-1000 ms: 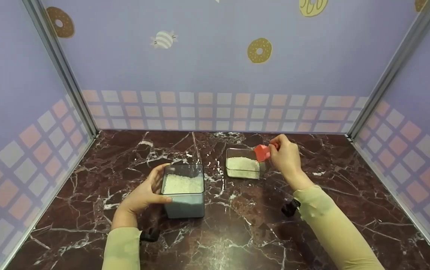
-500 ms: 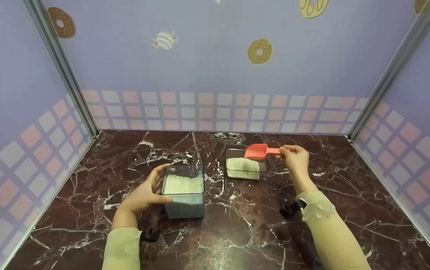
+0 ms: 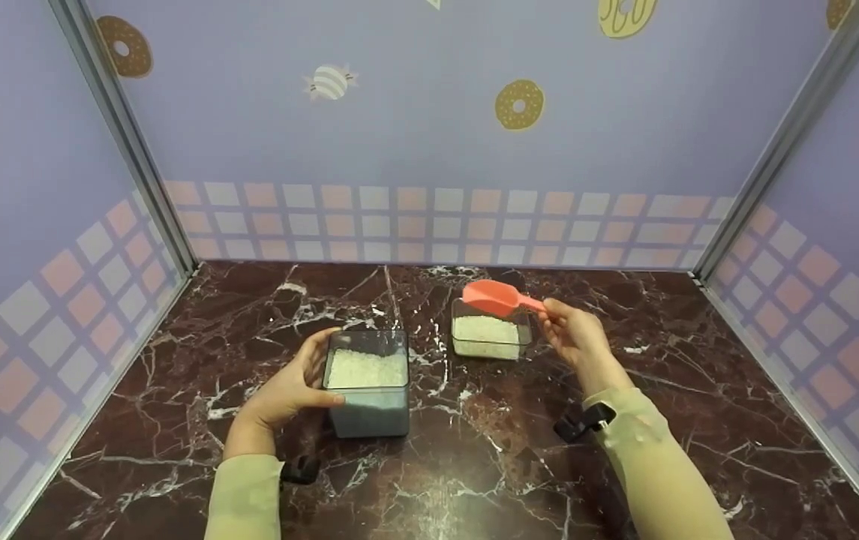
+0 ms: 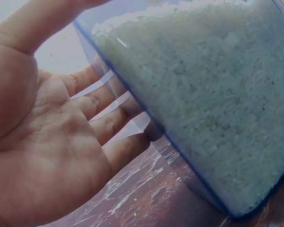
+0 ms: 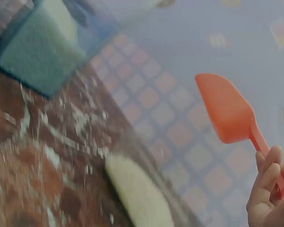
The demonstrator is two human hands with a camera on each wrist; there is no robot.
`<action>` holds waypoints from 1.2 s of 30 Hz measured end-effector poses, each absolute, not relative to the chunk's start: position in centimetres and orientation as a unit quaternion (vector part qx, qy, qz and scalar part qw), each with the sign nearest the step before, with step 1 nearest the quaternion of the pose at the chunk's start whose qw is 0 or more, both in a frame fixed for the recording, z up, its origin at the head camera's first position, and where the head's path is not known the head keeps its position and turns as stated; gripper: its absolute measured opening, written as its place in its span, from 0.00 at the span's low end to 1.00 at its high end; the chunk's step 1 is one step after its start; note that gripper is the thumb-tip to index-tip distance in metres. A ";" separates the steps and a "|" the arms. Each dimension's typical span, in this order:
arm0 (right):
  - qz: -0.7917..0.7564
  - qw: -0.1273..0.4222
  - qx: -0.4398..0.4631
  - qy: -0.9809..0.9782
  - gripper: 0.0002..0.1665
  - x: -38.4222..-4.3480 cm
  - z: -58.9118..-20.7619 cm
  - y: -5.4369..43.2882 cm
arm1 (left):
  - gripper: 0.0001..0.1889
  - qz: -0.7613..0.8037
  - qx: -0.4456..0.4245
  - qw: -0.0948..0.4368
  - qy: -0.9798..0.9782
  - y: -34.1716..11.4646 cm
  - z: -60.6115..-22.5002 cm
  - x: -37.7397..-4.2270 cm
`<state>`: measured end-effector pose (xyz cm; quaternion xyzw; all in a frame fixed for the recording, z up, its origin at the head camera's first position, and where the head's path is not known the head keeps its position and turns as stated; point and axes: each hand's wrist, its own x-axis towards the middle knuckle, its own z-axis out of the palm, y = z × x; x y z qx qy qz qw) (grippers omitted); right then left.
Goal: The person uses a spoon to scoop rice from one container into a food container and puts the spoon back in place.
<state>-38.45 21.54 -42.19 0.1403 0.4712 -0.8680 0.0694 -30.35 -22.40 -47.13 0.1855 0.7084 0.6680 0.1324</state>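
Observation:
My left hand (image 3: 283, 391) grips a tall clear square container (image 3: 370, 418), thumb at its near side and fingers at the far-left side. White rice (image 3: 366, 369) fills much of this container; the left wrist view shows the grains (image 4: 208, 99) pressed against its wall. My right hand (image 3: 578, 335) holds an orange-red scoop (image 3: 491, 298) by the end of its handle. No rice shows in the scoop's bowl. The scoop is raised over the back of a low clear box (image 3: 488, 350), which has white rice in it. In the right wrist view, fingertips (image 5: 273, 153) pinch the handle.
Both containers stand on a dark red marbled tabletop (image 3: 444, 465). A few white specks lie between them. Lilac panels (image 3: 414, 135) with printed doughnuts and checks close the back and both sides, joined by metal corner posts (image 3: 121, 142).
My right hand has turned and the scoop has swung from beside the low box's right edge up and left over its back. The left hand and tall container have stayed in place.

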 end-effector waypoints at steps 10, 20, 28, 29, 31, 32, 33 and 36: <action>-0.786 0.028 -0.011 0.618 0.09 -35.3 -38.4 13.8 | 0.59 0.664 0.176 0.137 0.713 -22.3 -47.0 -30.2; -0.536 -0.096 -0.200 0.814 0.06 -30.7 -36.4 6.8 | 0.60 0.665 0.183 0.132 0.712 -22.5 -47.2 -30.4; -0.333 -0.135 -0.254 0.898 0.03 -28.9 -35.3 3.9 | 0.60 0.670 0.181 0.131 0.708 -22.4 -47.2 -30.4; -0.333 -0.128 -0.244 0.902 0.03 -28.9 -35.4 3.8 | 0.60 0.669 0.181 0.131 0.709 -22.3 -47.2 -30.4; -0.348 -0.110 -0.224 0.904 0.03 -29.2 -35.9 3.8 | 0.60 0.665 0.179 0.130 0.714 -22.3 -47.2 -30.4; -0.360 -0.101 -0.213 0.902 0.03 -29.3 -36.3 3.8 | 0.59 0.665 0.179 0.130 0.714 -22.3 -47.2 -30.3; -0.374 -0.094 -0.204 0.900 0.03 -29.5 -36.6 3.8 | 0.59 0.666 0.179 0.129 0.713 -22.3 -47.2 -30.3; -0.416 -0.077 -0.188 0.887 0.03 -29.8 -37.8 3.9 | 0.59 0.670 0.179 0.126 0.709 -22.3 -47.2 -30.4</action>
